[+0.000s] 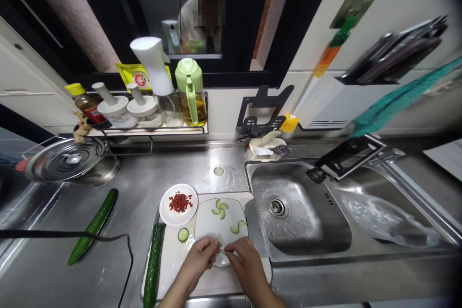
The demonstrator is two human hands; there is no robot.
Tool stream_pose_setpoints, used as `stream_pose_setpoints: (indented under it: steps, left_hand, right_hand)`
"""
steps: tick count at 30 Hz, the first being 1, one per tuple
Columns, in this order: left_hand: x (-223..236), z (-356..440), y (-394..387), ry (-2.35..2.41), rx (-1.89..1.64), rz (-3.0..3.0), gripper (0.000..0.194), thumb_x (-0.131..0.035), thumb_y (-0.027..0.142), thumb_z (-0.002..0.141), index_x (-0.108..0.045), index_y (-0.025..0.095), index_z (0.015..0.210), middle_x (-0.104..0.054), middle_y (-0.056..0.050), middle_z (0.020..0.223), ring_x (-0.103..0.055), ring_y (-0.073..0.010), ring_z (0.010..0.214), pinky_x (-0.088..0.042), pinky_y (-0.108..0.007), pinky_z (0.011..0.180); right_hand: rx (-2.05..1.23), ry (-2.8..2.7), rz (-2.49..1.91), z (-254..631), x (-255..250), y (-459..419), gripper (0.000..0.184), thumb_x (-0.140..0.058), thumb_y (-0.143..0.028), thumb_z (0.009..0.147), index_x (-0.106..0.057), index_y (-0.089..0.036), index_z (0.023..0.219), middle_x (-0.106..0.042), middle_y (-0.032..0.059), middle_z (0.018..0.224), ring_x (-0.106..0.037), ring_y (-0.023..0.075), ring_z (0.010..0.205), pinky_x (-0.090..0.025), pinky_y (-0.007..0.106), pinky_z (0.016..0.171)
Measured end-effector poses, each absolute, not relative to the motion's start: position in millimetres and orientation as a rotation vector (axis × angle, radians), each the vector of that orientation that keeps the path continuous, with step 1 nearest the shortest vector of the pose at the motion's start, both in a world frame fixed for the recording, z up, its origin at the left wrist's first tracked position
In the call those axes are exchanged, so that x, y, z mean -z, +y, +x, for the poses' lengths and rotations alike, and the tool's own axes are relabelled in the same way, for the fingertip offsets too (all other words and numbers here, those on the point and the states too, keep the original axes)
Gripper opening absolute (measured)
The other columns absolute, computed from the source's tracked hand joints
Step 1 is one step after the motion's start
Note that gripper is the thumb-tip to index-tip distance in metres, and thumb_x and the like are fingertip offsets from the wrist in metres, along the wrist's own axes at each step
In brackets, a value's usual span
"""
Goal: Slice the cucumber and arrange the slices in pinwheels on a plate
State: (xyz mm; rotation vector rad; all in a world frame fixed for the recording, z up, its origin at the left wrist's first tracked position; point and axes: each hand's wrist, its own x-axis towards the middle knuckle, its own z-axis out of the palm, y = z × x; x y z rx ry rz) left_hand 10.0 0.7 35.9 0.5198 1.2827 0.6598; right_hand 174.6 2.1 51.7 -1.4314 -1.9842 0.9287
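My left hand and my right hand meet at the near rim of a white plate that lies on a white cutting board. Both hands have their fingers pinched together over something small that I cannot make out. Cucumber slices sit arranged on the plate, with another pair of slices to the right. A single round slice rests on the board left of the plate. A small white dish with red goji berries stands behind the board. A cucumber lies along the board's left edge.
A second cucumber and a black cable lie on the steel counter to the left. A sink with a tap is to the right. A rack with bottles and a pot lid stand behind.
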Motion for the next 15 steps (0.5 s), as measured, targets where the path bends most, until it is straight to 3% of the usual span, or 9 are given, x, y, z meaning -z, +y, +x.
stream_pose_setpoints:
  steps: [6,10,15]
  left_hand:
    - [-36,24,7,1.127,-0.495,0.197,0.049,-0.068,0.059,0.061,-0.057,0.015,0.082,-0.057,0.003,0.057,-0.044,-0.0042,0.043,-0.018,-0.016,0.043]
    - [-41,28,14,1.054,-0.480,0.175,0.042,-0.079,0.041,0.054,-0.057,0.015,0.079,-0.056,0.005,0.056,-0.046,-0.0036,0.044,-0.019,-0.016,0.043]
    - [-38,29,22,1.139,-0.504,0.197,0.047,-0.082,0.027,0.045,-0.062,0.014,0.085,-0.057,0.005,0.056,-0.046,-0.0037,0.046,-0.023,-0.017,0.046]
  right_hand:
    - [-0.896,-2.038,-1.313,187,-61,3,0.016,-0.050,-0.023,0.088,-0.065,-0.024,0.082,-0.063,0.0006,0.073,-0.053,0.0165,0.079,-0.041,0.029,0.072]
    - [-0.923,-2.040,-1.305,193,-64,2,0.014,-0.051,-0.021,0.087,-0.065,-0.025,0.085,-0.063,-0.0002,0.075,-0.052,0.0164,0.081,-0.041,0.029,0.074]
    - [-0.953,-1.946,-1.407,200,-62,1,0.018,-0.049,-0.025,0.087,-0.066,-0.025,0.082,-0.065,0.0014,0.077,-0.055,0.0177,0.082,-0.042,0.030,0.075]
